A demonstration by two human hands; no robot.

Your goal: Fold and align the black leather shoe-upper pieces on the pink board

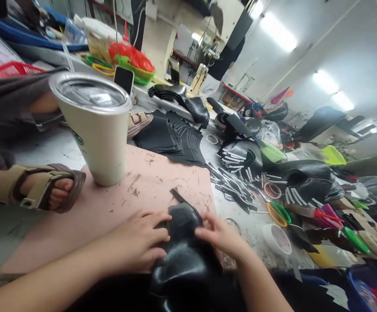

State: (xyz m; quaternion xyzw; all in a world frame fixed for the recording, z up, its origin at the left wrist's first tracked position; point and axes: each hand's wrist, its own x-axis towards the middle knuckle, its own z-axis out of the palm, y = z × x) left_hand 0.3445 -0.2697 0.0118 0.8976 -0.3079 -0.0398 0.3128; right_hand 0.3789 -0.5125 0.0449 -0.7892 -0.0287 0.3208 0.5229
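Observation:
A glossy black leather piece lies at the front edge of the pink work mat, its lower end hanging over my lap. My left hand rests on its left side, fingers spread and lying flat with the tips on the leather. On the other side, my right hand pinches the piece's right edge between thumb and curled fingers. A narrow black strip sticks out past the leather's far end. The underside of the leather is hidden.
Left of the mat stand a cream lidded cup and another person's sandalled foot. Behind lie stacked black pieces. To the right are white-edged strips, yellow-and-green-handled scissors and a tape roll.

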